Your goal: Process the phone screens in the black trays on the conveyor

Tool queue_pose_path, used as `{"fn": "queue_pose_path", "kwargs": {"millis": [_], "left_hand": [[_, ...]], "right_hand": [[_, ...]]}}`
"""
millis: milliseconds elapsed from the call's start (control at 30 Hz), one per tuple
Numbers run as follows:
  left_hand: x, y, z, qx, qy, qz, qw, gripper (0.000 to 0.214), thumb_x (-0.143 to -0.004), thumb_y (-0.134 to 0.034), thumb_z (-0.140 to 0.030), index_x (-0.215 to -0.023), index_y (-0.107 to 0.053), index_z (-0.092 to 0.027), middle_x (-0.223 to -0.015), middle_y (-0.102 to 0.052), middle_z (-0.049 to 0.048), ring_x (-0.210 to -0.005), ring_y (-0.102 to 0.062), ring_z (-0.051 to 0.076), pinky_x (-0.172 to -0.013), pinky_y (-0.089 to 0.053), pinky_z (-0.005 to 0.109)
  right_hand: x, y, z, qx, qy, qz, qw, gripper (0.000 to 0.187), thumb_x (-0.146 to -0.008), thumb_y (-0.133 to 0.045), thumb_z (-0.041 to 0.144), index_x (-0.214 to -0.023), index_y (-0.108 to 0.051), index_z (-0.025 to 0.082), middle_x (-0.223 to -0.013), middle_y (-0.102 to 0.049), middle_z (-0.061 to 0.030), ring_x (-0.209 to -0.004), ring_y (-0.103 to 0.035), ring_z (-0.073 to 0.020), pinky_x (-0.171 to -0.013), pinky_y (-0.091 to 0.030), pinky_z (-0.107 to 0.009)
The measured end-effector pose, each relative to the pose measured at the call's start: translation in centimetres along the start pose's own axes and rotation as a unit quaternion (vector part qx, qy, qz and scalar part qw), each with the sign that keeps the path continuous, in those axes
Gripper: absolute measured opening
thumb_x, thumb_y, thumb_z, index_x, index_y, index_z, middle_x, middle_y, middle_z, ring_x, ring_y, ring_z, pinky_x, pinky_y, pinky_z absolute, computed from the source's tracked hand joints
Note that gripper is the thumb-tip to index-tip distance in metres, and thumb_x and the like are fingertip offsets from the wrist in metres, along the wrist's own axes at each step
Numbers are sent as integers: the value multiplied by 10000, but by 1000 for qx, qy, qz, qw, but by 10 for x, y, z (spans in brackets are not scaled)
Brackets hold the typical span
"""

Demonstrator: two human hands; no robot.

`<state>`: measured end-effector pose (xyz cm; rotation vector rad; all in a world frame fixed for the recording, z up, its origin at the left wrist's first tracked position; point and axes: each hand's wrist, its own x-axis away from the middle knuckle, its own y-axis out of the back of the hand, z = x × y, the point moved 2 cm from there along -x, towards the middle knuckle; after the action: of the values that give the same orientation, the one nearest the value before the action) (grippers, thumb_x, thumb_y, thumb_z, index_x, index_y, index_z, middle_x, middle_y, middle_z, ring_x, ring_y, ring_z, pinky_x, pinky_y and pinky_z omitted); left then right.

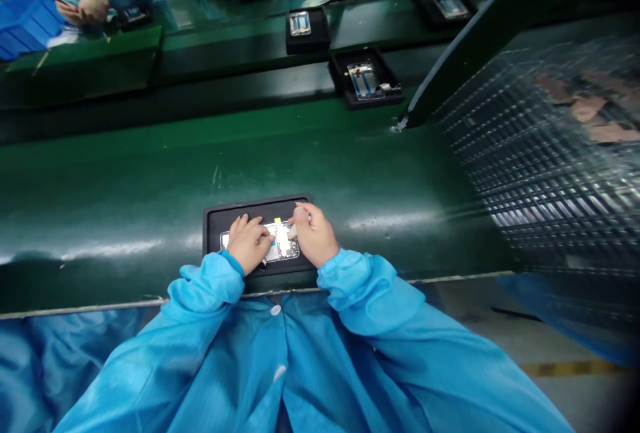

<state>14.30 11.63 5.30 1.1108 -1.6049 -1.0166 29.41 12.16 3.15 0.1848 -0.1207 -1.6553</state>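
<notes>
A phone chassis [283,250] with exposed inner parts and a small yellow tab lies crosswise in a black tray [214,220] in front of me. My left hand [247,241] rests over its left part, palm down and fingers spread, with the thumb and index fingertips on the middle of the chassis. At its right end, my right hand [315,234] is closed in a grip, fingertips turned toward the chassis. A pale tip shows under these fingers, but what they hold is mostly hidden.
Black trays with phone chassis [367,81] stand on the conveyor line [225,90] beyond. Across it, two co-workers in blue smocks handle small parts. A blue bin [25,23] is at the far left. A slanted panel [460,40] and stacked clear plastic trays [555,160] are on the right.
</notes>
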Motion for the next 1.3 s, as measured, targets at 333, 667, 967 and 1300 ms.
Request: {"fn": "queue_pose_path", "kwargs": {"millis": [333,667,967,1300], "left_hand": [[4,-10,4,-59,-72,-34,995,318,-839,-367,-371,-1029,-612,-303,-1160,-556,29,-1136,-421,295,-967,-298,503],[9,-13,-2,-76,-82,-71,991,323,-841,-348,-347,-990,-625,-272,-1119,-571,39,-1091,-458,269,-978,-289,485],[10,-13,-4,-72,-83,-75,991,326,-843,-342,-334,-990,-621,-254,-1126,-565,53,-1096,-451,264,-985,-276,482],[11,-12,-5,-32,-74,-50,996,297,-812,-385,-273,-969,-637,-249,-1130,-568,40,-1120,-432,272,-997,-262,484]], "right_hand": [[-2,-14,3,-12,40,-35,999,404,-845,-366,529,-1000,-510,185,-795,-610,-58,-616,-594,-195,-643,-508,-343],[3,-13,2,28,82,-32,996,352,-859,-373,467,-1010,-516,183,-829,-612,-71,-765,-590,-220,-738,-492,-370],[6,-11,7,64,88,-14,994,363,-860,-342,458,-1008,-528,183,-846,-612,-71,-821,-582,-219,-781,-483,-371],[5,-19,26,168,222,63,958,366,-885,-287,385,-858,-592,186,-821,-623,-84,-743,-586,-228,-683,-498,-352]]}}
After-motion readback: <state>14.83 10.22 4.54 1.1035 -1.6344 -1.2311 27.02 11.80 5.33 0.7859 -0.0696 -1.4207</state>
